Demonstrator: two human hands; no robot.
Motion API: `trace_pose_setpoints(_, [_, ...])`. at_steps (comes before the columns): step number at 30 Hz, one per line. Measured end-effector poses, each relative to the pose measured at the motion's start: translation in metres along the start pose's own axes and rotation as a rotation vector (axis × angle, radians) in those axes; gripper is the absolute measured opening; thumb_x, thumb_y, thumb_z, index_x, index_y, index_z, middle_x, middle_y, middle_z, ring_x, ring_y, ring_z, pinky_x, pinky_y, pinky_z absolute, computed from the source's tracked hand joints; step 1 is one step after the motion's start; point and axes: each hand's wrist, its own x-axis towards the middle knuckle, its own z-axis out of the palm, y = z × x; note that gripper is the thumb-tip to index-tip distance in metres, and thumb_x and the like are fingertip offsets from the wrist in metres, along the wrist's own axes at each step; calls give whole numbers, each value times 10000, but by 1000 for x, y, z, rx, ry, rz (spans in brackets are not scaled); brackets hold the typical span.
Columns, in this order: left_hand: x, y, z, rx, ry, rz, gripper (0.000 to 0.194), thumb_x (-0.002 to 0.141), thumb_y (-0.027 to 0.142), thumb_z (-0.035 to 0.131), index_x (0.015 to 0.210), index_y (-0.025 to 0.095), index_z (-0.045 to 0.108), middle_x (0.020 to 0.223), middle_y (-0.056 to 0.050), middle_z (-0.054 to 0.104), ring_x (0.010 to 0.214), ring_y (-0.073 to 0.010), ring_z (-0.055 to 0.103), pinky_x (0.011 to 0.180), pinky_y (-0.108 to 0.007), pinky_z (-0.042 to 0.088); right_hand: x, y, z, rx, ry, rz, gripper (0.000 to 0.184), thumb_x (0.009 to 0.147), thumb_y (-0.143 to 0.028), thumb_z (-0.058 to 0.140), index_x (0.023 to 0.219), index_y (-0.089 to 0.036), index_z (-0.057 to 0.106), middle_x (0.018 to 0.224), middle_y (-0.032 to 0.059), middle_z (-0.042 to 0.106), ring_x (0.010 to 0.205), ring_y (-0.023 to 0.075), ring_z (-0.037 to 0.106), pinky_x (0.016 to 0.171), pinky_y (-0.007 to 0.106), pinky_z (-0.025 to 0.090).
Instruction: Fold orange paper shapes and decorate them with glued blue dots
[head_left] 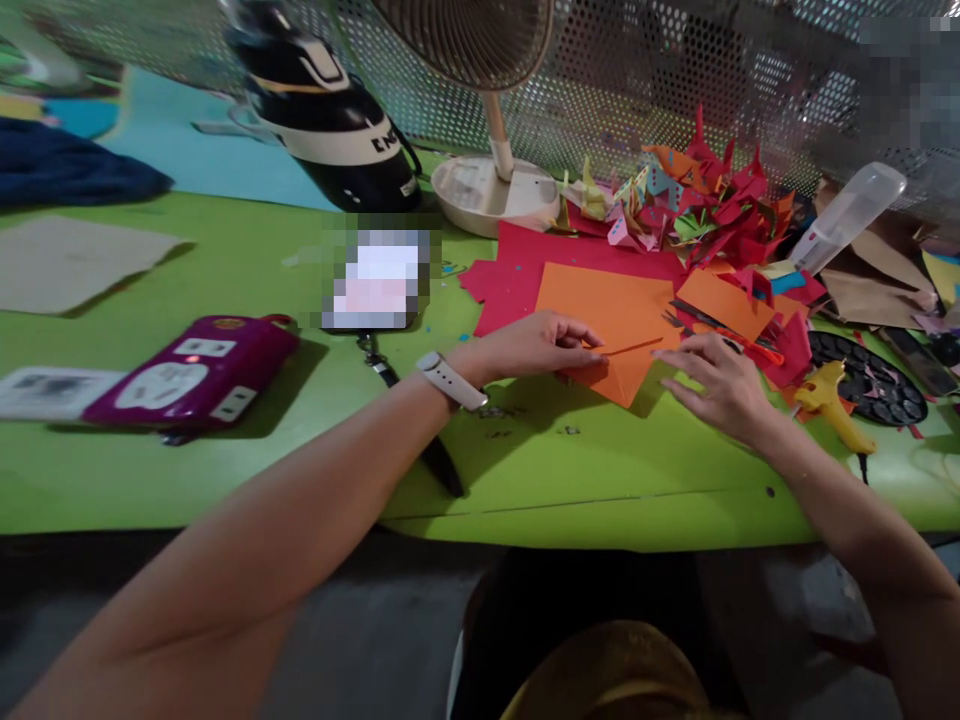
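Note:
A sheet of orange paper [600, 298] lies on red paper [517, 262], its near part folded over into a triangular flap. My left hand [536, 345], with a white watch [452, 382] at the wrist, pinches the paper at the flap's left side between thumb and fingers. At the paper's right edge, my right hand [716, 385] hovers with fingers apart and nothing in it; whether a fingertip touches the paper I cannot tell. Scissors [739, 335], partly hidden, lie just beyond the right hand beside a smaller orange piece [726, 303].
Folded paper shapes [697, 200] pile up behind. A yellow glue gun [834, 405] and a black round palette [870, 378] lie right. Leftward are a phone [379, 280] with a strap, a purple power strip [199, 370], a black bottle [337, 130] and a fan [495, 195].

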Motion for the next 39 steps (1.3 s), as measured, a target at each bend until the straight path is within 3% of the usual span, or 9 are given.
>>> trace_pose_setpoints(3, [-1, 2, 4, 44, -6, 12, 453, 813, 514, 631, 1075, 154, 716, 899, -70, 731, 737, -163, 624, 619, -243, 438, -1, -8, 9, -6, -35, -84, 265, 974, -324, 524, 1177, -270, 685, 1011, 72, 640, 777, 151, 585, 608, 265, 456])
trace_pose_setpoints(7, [-2, 5, 10, 51, -25, 47, 466, 839, 526, 593, 1093, 154, 710, 869, -60, 732, 729, -155, 620, 649, -247, 454, -3, -6, 14, 63, -53, -90, 250, 988, -344, 501, 1056, -280, 733, 1013, 67, 638, 817, 158, 594, 680, 284, 476])
trace_pose_setpoints(10, [-3, 4, 14, 105, -10, 102, 441, 864, 520, 561, 1059, 159, 725, 828, -38, 724, 709, -146, 606, 654, -241, 447, -5, -5, 19, 207, -38, -42, 246, 982, -335, 515, 987, -255, 748, 1056, 73, 629, 802, 149, 608, 695, 290, 495])
trace_pose_setpoints(16, [-1, -1, 22, 432, 166, 324, 349, 902, 451, 561, 1002, 175, 751, 913, -71, 708, 825, -183, 627, 708, -265, 451, -2, -7, 31, 450, 13, 77, 189, 959, -322, 566, 927, -217, 721, 1004, 71, 651, 914, 175, 638, 804, 323, 524])
trace_pose_setpoints(22, [0, -7, 30, 581, 256, 463, 265, 949, 346, 539, 1001, 190, 747, 875, -63, 685, 772, -173, 621, 654, -271, 439, 2, -7, 36, 595, -64, 224, 215, 946, -362, 582, 891, -194, 703, 844, 48, 653, 783, 158, 619, 720, 308, 509])
trace_pose_setpoints(32, [-2, 1, 32, 574, 218, 399, 214, 923, 276, 569, 987, 175, 746, 880, -67, 678, 792, -183, 621, 676, -282, 446, 8, -13, 35, 492, -151, 427, 128, 867, -282, 671, 826, -173, 723, 796, 27, 632, 677, 118, 554, 627, 262, 427])
trace_pose_setpoints(39, [-2, 2, 34, 609, 224, 409, 221, 928, 254, 560, 1003, 143, 735, 903, -77, 680, 813, -190, 623, 691, -278, 446, 12, -16, 35, 434, -158, 469, 132, 875, -255, 644, 792, -168, 697, 766, 20, 634, 634, 105, 525, 598, 243, 390])
